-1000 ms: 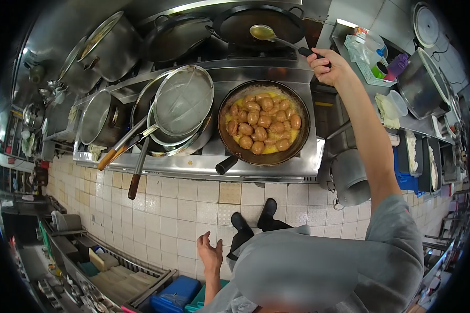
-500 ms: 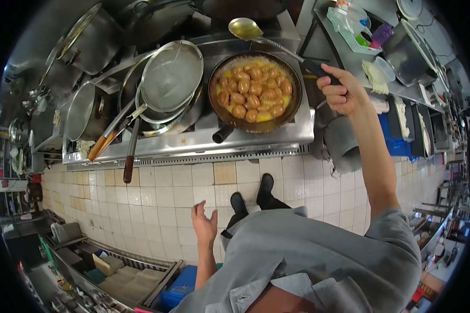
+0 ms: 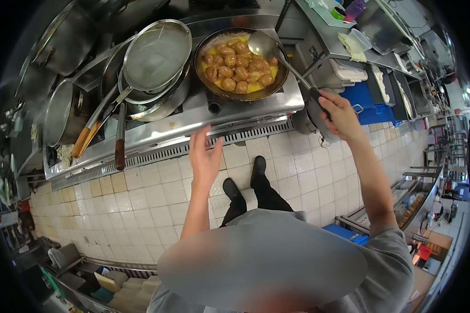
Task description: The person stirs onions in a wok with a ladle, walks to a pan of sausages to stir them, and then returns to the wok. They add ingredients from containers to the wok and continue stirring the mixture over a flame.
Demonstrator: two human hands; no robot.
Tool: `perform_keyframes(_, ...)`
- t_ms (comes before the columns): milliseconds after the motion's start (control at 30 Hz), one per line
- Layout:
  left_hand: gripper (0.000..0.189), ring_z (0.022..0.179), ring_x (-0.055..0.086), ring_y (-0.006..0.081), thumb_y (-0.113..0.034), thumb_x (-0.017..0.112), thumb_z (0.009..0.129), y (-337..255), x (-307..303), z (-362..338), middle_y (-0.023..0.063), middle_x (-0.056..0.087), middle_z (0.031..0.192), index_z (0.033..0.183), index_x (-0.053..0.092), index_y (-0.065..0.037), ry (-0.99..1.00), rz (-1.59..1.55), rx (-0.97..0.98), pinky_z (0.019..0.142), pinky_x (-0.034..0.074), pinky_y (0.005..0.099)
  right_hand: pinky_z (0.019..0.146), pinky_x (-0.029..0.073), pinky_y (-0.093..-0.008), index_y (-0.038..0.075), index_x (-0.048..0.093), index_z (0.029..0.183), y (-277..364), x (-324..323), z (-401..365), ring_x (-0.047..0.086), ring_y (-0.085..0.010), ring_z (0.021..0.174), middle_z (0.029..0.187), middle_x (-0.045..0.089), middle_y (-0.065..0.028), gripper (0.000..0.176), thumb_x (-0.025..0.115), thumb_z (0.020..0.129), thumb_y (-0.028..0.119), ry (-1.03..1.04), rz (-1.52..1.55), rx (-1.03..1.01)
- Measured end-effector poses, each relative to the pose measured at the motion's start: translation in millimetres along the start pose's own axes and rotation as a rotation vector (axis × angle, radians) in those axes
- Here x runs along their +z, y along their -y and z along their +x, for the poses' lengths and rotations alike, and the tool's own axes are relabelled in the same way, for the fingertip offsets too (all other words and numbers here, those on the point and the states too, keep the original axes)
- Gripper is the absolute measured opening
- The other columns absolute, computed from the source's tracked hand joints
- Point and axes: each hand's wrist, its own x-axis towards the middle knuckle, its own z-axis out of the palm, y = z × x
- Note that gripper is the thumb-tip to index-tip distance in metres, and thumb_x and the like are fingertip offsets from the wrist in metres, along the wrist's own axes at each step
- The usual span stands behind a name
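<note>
Clock set on the pan, 12 at top of view. Right hand (image 3: 340, 116), 4 o'clock: fingers wrapped round the black grip of the ladle (image 3: 265, 45), thumb along it. We'd say they hold far back so the hand stays off the heat. Left hand (image 3: 206, 154), near 7: empty, fingers loosely spread, just below the pan handle (image 3: 214, 107); looks apart from it, though we can't judge height.

Ladle bowl sits inside the pan's outline at 1–2 o'clock, shaft crossing the rim near 3. Contents, and contact with the food, we can't tell. Pan (image 3: 198, 68) is on the stove (image 3: 268, 107), handle toward 7, probably for easy reach from the front. Inside: brown round pieces (image 3: 227, 72) in yellow liquid.

At 9 o'clock, mesh strainer (image 3: 157, 55) stacked over a steel pot (image 3: 164, 107); wooden handles (image 3: 89, 136) jut past the stove front at 8, likely for grabbing. Plastic basket (image 3: 335, 19) on the side counter, 2 o'clock; cloth (image 3: 352, 48) at 3.
</note>
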Motion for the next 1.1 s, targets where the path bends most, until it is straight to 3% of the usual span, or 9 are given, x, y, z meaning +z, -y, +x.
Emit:
perform_keyframes(100, 0.037, 0.082, 0.057, 0.0231, -0.011, 0.070, 0.083, -11.1, 15.6, 41.3, 0.0138, 0.057, 0.100, 0.116, 0.059, 0.002, -0.053, 0.042, 0.037, 0.070, 0.050, 0.0328, 0.047, 0.041, -0.0267, -0.002, 0.054, 0.129, -50.6, 11.8, 30.9, 0.050, -0.0111, 0.050, 0.072, 0.059, -0.0074, 0.041, 0.058, 0.093, 0.016, -0.150, -0.277, -0.378)
perform_keyframes(200, 0.034, 0.081, 0.058, 0.0224, -0.012, 0.070, 0.083, -6.6, 27.5, 58.9, 0.0137, 0.058, 0.096, 0.113, 0.060, 0.002, -0.042, 0.098, 0.026, 0.067, 0.050, 0.0318, 0.060, 0.046, -0.0307, -0.002, 0.059, 0.121, -77.8, 37.9, 36.5, 0.055, -0.0163, 0.059, 0.074, 0.061, -0.0208, 0.036, 0.062, 0.089, 0.015, -0.324, -0.745, -0.628)
perform_keyframes(333, 0.033, 0.080, 0.057, 0.0223, -0.012, 0.071, 0.082, -1.4, 32.5, 61.1, 0.0125, 0.058, 0.092, 0.110, 0.062, 0.002, -0.057, 0.111, 0.029, 0.065, 0.049, 0.0331, 0.056, 0.042, -0.0297, 0.001, 0.061, 0.120, -65.1, 30.7, -15.2, 0.046, -0.0188, 0.054, 0.069, 0.059, -0.0203, 0.035, 0.064, 0.088, 0.015, -0.311, -0.483, -0.527)
perform_keyframes(433, 0.035, 0.081, 0.058, 0.0243, -0.011, 0.073, 0.080, 0.9, 35.5, 58.7, 0.0127, 0.058, 0.094, 0.110, 0.061, 0.002, -0.131, 0.220, 0.147, 0.069, 0.049, 0.0355, 0.054, 0.041, -0.0329, 0.004, 0.063, 0.119, -34.5, 7.9, -71.8, 0.050, -0.0220, 0.052, 0.067, 0.060, -0.0191, 0.034, 0.064, 0.087, 0.015, -0.224, -0.725, -0.314)
perform_keyframes(633, 0.036, 0.093, 0.058, 0.0370, -0.012, 0.072, 0.078, -0.7, 35.9, 60.0, 0.0176, 0.058, 0.100, 0.110, 0.060, 0.000, -0.071, 0.288, 0.113, 0.080, 0.047, 0.0431, 0.054, 0.045, -0.0424, 0.012, 0.066, 0.116, -45.3, -8.6, -95.3, 0.061, -0.0335, 0.060, 0.068, 0.060, -0.0160, 0.032, 0.064, 0.084, 0.015, -0.269, -1.097, -0.596)
perform_keyframes(733, 0.033, 0.084, 0.058, 0.0300, -0.009, 0.072, 0.077, 2.4, 39.5, 63.4, 0.0145, 0.058, 0.095, 0.106, 0.061, 0.001, -0.107, 0.304, 0.155, 0.075, 0.048, 0.0398, 0.054, 0.046, -0.0435, 0.014, 0.067, 0.115, -79.2, 9.2, -51.7, 0.062, -0.0327, 0.060, 0.069, 0.059, -0.0139, 0.031, 0.064, 0.084, 0.016, -0.366, -1.106, -0.618)
perform_keyframes(833, 0.031, 0.079, 0.058, 0.0260, -0.008, 0.073, 0.076, 3.0, 39.6, 65.0, 0.0126, 0.058, 0.091, 0.104, 0.062, 0.002, -0.117, 0.321, 0.171, 0.071, 0.049, 0.0378, 0.054, 0.046, -0.0403, 0.014, 0.065, 0.119, -104.6, 28.0, -16.5, 0.059, -0.0303, 0.055, 0.071, 0.061, -0.0148, 0.034, 0.064, 0.085, 0.016, -0.435, -1.088, -0.566)
perform_keyframes(933, 0.032, 0.084, 0.058, 0.0310, -0.008, 0.072, 0.076, -0.3, 37.2, 64.3, 0.0152, 0.059, 0.093, 0.104, 0.062, 0.002, -0.082, 0.303, 0.118, 0.075, 0.048, 0.0402, 0.054, 0.043, -0.0349, 0.011, 0.062, 0.125, -148.5, 31.7, 20.7, 0.055, -0.0195, 0.054, 0.074, 0.063, -0.0120, 0.037, 0.063, 0.088, 0.015, -0.337, -0.355, -0.426)
perform_keyframes(1100, 0.033, 0.084, 0.058, 0.0303, -0.006, 0.071, 0.077, -10.4, 29.3, 62.0, 0.0153, 0.059, 0.094, 0.107, 0.062, 0.002, -0.034, 0.197, 0.043, 0.074, 0.048, 0.0400, 0.058, 0.041, -0.0268, 0.000, 0.059, 0.125, -117.6, 12.1, -12.0, 0.051, -0.0071, 0.066, 0.078, 0.065, -0.0073, 0.036, 0.059, 0.092, 0.014, -0.268, -0.059, -0.331)
